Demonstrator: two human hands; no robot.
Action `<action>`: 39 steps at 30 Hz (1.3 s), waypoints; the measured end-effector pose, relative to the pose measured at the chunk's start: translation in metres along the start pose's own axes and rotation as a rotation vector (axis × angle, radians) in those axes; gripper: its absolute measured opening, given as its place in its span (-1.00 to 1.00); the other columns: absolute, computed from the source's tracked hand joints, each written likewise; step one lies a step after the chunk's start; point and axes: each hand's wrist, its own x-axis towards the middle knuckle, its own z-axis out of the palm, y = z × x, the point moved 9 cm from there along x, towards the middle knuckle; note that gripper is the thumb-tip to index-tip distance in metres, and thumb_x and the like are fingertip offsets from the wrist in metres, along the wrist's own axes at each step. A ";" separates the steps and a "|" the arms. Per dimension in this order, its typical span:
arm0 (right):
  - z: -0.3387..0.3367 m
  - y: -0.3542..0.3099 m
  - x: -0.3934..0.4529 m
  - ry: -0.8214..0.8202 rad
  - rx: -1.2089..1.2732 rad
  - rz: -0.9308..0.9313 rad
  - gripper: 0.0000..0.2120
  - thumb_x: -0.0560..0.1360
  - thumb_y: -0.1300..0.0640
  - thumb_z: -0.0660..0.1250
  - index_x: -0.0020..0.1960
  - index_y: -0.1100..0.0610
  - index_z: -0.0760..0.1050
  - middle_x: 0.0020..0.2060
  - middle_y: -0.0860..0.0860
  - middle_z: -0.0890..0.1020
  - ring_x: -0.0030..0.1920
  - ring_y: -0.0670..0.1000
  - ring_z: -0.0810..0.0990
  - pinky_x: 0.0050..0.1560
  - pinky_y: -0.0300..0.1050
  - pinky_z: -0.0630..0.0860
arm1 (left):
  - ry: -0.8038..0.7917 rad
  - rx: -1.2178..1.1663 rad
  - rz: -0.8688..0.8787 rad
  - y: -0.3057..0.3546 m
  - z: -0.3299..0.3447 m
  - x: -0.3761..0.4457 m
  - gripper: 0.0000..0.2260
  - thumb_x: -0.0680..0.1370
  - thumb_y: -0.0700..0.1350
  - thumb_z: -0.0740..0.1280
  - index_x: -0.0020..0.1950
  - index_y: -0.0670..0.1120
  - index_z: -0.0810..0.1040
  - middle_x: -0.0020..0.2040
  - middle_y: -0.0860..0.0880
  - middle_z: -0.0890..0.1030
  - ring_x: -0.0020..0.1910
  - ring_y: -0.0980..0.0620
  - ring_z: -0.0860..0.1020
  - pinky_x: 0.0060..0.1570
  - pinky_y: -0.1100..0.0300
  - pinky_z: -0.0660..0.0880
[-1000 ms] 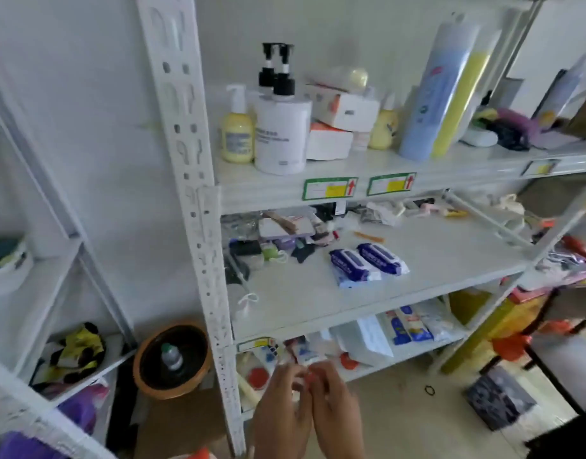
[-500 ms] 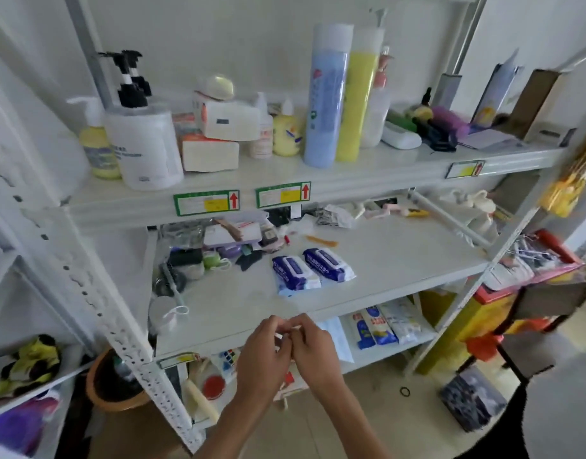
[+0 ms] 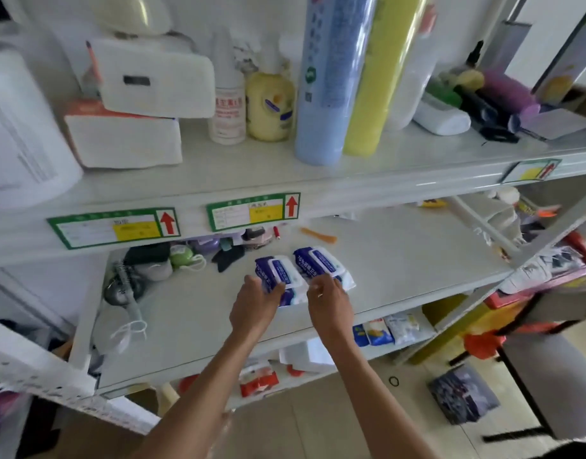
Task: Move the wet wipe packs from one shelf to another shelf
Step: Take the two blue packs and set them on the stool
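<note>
Head view, middle shelf (image 3: 400, 260). Left hand (image 3: 256, 304): my fingers closed round the near end of the left wet wipe pack (image 3: 278, 271). Right hand (image 3: 328, 301): fingers pinching the right wet wipe pack (image 3: 319, 263), hold unclear. Risk: slick film could slip on lifting; the upper shelf edge (image 3: 351, 197) hangs close.

2 wet wipe packs, blue/white, flat, side by side on middle shelf (image 3: 400, 260). Left pack (image 3: 278, 271) just beside right pack (image 3: 321, 263). Both angled, near ends under hands.
</note>
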 end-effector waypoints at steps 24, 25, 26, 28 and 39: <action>0.037 0.065 0.103 -0.491 0.271 0.391 -0.53 0.36 0.11 0.61 0.16 0.29 0.58 0.02 0.23 0.71 -0.02 0.22 0.71 0.00 0.06 0.67 | -0.115 -0.128 -0.220 -0.016 0.026 0.038 -0.46 0.25 0.14 0.65 0.09 -0.10 0.60 -0.05 -0.01 0.66 -0.13 -0.04 0.63 -0.10 0.12 0.57; 0.040 0.065 0.102 -0.487 0.295 0.373 -0.57 0.36 0.13 0.60 0.14 0.27 0.59 0.02 0.24 0.71 -0.02 0.23 0.72 0.00 0.07 0.67 | -0.107 -0.157 -0.233 -0.020 0.022 0.038 -0.50 0.29 0.11 0.65 0.09 -0.08 0.58 -0.04 -0.02 0.65 -0.12 -0.05 0.62 -0.07 0.11 0.57; 0.040 0.063 0.099 -0.482 0.306 0.355 -0.64 0.37 0.15 0.59 0.09 0.25 0.60 0.00 0.24 0.72 -0.06 0.21 0.72 -0.02 0.05 0.68 | -0.099 -0.190 -0.245 -0.024 0.019 0.038 -0.50 0.31 0.09 0.65 0.11 -0.08 0.56 -0.01 -0.03 0.66 -0.10 -0.05 0.63 -0.02 0.09 0.59; 0.041 0.058 0.096 -0.466 0.335 0.317 -0.75 0.37 0.19 0.58 -0.01 0.19 0.60 -0.04 0.23 0.72 -0.13 0.17 0.70 -0.09 0.00 0.67 | -0.072 -0.271 -0.262 -0.033 0.013 0.036 -0.47 0.31 0.04 0.66 0.16 -0.12 0.56 0.06 -0.06 0.68 -0.03 -0.07 0.66 0.09 0.02 0.63; 0.036 0.031 0.070 -0.420 0.486 0.234 -0.48 0.35 0.06 0.57 0.20 0.18 0.46 0.04 0.20 0.69 -0.04 0.14 0.70 -0.01 0.14 0.71 | 0.090 -0.674 -0.322 -0.062 -0.010 0.001 -0.53 0.43 -0.10 0.59 0.24 -0.11 0.48 0.08 -0.05 0.61 -0.17 0.07 0.60 -0.28 0.24 0.53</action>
